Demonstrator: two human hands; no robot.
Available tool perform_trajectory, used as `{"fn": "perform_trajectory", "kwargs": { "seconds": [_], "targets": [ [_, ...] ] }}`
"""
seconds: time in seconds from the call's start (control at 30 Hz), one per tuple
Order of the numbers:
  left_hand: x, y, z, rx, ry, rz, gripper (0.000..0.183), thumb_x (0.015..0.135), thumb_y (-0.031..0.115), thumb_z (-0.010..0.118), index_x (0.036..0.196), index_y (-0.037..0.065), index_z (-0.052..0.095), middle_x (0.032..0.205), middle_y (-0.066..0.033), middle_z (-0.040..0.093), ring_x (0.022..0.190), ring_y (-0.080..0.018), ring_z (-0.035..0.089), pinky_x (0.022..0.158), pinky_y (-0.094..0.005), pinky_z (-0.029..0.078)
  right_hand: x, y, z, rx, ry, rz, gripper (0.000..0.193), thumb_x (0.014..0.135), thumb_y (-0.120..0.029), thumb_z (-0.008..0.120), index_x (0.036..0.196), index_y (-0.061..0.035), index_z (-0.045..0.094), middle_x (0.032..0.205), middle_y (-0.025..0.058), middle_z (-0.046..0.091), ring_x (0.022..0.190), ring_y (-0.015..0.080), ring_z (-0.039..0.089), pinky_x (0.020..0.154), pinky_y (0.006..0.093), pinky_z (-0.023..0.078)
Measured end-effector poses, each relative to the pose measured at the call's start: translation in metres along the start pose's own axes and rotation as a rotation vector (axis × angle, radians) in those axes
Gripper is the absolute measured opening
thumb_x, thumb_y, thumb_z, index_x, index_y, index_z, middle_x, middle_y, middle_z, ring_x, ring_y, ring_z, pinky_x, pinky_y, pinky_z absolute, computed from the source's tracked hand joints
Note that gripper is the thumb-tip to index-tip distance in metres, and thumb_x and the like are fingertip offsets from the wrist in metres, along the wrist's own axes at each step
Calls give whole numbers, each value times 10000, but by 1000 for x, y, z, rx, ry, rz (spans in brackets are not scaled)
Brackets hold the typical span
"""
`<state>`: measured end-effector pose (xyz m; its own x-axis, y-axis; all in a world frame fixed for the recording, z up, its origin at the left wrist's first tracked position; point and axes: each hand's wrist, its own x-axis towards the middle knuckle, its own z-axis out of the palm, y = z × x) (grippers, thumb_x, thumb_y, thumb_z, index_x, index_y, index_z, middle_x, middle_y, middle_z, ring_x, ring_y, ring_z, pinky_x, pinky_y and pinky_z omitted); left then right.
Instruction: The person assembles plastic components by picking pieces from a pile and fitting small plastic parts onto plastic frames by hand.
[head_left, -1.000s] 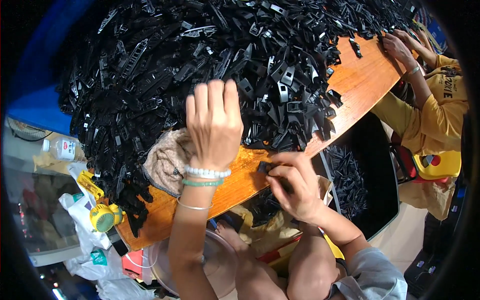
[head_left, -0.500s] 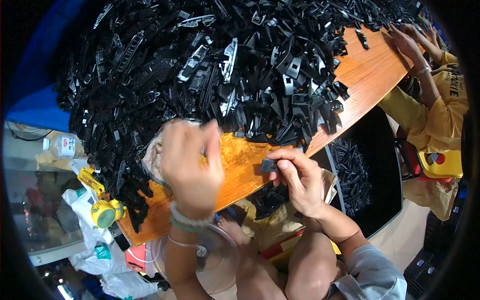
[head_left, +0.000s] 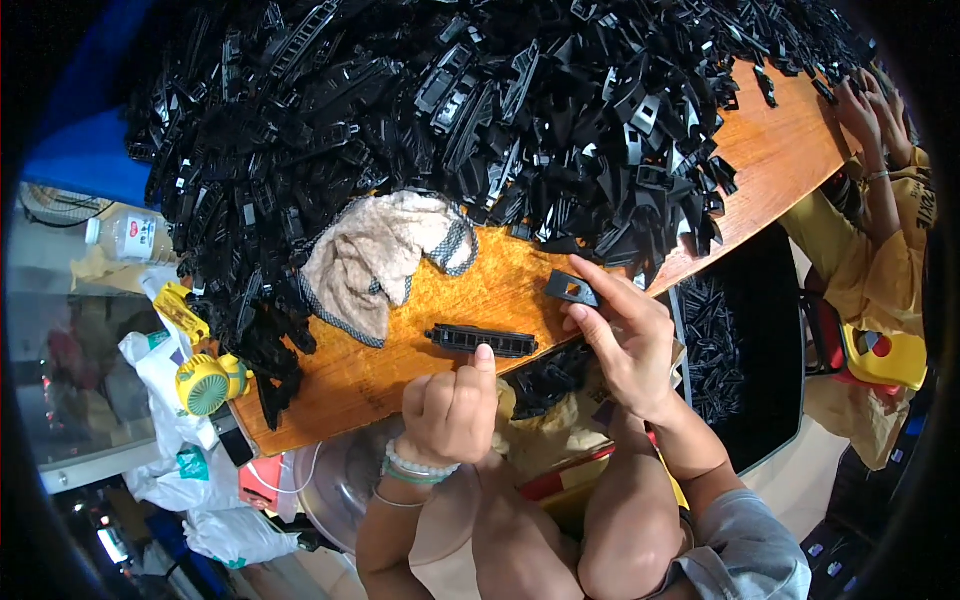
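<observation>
Low on the left, my left hand [head_left: 450, 412] has its index fingertip against a long black slotted plastic part [head_left: 462, 338] over the table's near edge. Its other fingers are curled, and its thumb is hidden. To the right, my right hand [head_left: 632, 345] pinches a small black plastic piece [head_left: 573, 288] with an opening in it between thumb and index finger. A crumpled pale cloth [head_left: 365, 255] with a dark checked border lies beyond my left hand.
A big heap of black plastic parts [head_left: 400, 110] covers the far side of the wooden table [head_left: 350, 390]. A black bin [head_left: 745, 400] of slim parts stands at right. A yellow-green fan [head_left: 210, 384] sits at the left corner. A co-worker's hands [head_left: 868, 110] work at far right.
My left hand has come back from beside the cloth toward the near edge, and the long part now shows at its fingertip. My right hand still pinches the small piece, its fingers more extended.
</observation>
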<state>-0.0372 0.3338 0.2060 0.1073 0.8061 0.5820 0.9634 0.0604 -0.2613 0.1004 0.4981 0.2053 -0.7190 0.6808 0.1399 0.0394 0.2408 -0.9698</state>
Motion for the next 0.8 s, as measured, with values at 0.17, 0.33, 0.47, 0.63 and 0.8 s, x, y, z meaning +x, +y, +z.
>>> {"fn": "perform_trajectory", "kwargs": {
  "seconds": [0.17, 0.33, 0.47, 0.63, 0.8],
  "targets": [
    [23, -5, -17, -198, -156, -299, 163, 758, 22, 690, 917, -8, 706, 859, -81, 612, 799, -239, 565, 729, -364, 428, 1, 2, 0, 34, 8, 41, 415, 911, 68, 580, 1323, 28, 552, 1002, 87, 622, 805, 110, 626, 719, 228, 509],
    [37, -64, 2, -807, -349, -503, 76, 790, 16, 643, 850, -25, 665, 883, -130, 621, 858, -297, 584, 755, -390, 448, 1, 0, 2, 19, 15, 49, 409, 883, 68, 616, 1288, 19, 591, 997, 94, 628, 823, 124, 616, 720, 241, 493],
    [48, -76, 1, -787, -438, -528, 120, 776, 8, 669, 890, -30, 664, 843, -139, 590, 833, -310, 573, 761, -391, 455, 2, -11, 1, -208, -37, -94, 372, 836, 29, 687, 1205, 1, 647, 871, 85, 574, 727, 172, 561, 663, 291, 466],
    [26, -51, -15, -616, -260, -560, 162, 749, 17, 711, 900, -15, 663, 854, -128, 576, 810, -312, 561, 749, -396, 461, 7, -11, 6, -218, -83, -180, 386, 810, 27, 702, 1191, 4, 643, 888, 122, 579, 782, 257, 588, 712, 327, 478],
    [11, -25, -13, -607, -249, -610, 191, 748, 15, 727, 926, -4, 661, 889, -105, 577, 830, -287, 555, 735, -379, 462, 20, -10, 6, -134, -311, -209, 340, 792, -9, 729, 1128, 4, 674, 919, 122, 600, 848, 278, 586, 763, 347, 475]
  ]
}}
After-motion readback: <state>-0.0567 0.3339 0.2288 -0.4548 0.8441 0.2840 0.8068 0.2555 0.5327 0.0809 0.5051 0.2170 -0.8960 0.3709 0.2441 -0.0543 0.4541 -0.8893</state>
